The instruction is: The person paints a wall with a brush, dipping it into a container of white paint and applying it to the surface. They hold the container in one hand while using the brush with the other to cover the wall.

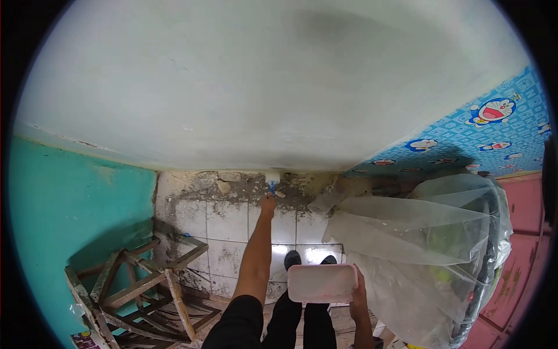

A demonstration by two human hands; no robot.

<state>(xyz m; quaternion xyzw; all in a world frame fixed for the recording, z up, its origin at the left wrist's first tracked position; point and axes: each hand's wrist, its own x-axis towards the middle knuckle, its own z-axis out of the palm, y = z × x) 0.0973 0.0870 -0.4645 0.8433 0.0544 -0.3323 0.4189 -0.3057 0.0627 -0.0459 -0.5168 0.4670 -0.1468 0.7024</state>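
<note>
My left hand (267,205) stretches out toward the foot of the pale wall (250,87). Its fingers are closed around the blue handle of a small paint roller (272,177), whose white head is at the wall's lower edge. Close to my body, my right hand (359,294) grips the right end of a pink plastic tray (322,284), fingers along its outer side. The tray has a rounded rim and looks whitish inside. My shoes (292,260) show just beyond it on the tiles.
A worn wooden frame (136,291) stands at the left beside a turquoise wall (75,203). Clear plastic sheeting (407,244) drapes over things on the right, before a pink cabinet (517,273). Rubble (224,186) lies along the wall's base. Blue cartoon wallpaper (459,131) covers the right wall.
</note>
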